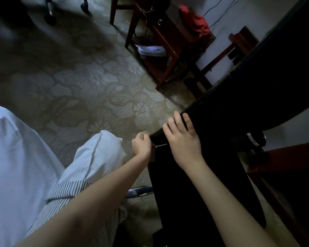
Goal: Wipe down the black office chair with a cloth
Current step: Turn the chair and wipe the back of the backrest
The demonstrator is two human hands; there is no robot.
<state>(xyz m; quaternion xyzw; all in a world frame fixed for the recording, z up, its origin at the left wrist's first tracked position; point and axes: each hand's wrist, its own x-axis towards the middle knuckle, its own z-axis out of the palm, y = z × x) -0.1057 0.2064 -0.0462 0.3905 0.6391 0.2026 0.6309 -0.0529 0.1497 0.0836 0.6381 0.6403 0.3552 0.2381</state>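
Note:
The black office chair (248, 90) fills the right side of the view, very dark, with a narrow black part (200, 122) running down toward me. My left hand (142, 145) is curled at the lower tip of that part and pinches a small grey wad, apparently the cloth (143, 136), against it. Just to the right, my right hand (183, 138) lies on top of the same black part. Its fingers are fairly straight and reach over the far edge; the thumb is hidden.
Floral patterned carpet (89, 82) covers the floor. A red-brown wooden table (166, 43) with a red cloth (198, 24) stands at the back. A chrome chair leg (139, 190) shows below my left arm. My knee in white trousers (100, 152) is at the left.

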